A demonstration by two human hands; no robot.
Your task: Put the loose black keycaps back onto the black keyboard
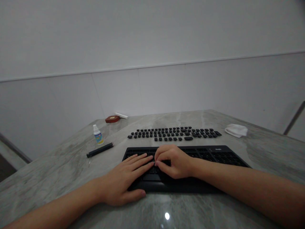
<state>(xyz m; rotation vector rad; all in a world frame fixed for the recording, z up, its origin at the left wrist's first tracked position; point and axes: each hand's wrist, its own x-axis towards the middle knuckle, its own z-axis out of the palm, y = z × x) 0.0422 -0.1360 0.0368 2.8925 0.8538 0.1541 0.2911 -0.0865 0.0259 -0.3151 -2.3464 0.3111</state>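
Observation:
A black keyboard [176, 187] lies across the table in front of me, much of its middle hidden by my hands. My left hand [125, 176] rests flat over its left part, fingers stretched out and the thumb near the front edge. My right hand [172, 161] is closed in a pinch at the keys, thumb and index fingertips together right beside the left fingertips. Whatever is between those fingertips is too small to make out. Behind the keyboard, loose black keycaps [166, 131] lie in rows.
A small white spray bottle [98, 136] stands on the left, with a black brush-like tool [100, 149] before it. Farther back are a reddish-brown case [112, 119] and a white strip [121, 115]. A folded white cloth [236, 130] lies at the right on the marbled table [59, 165].

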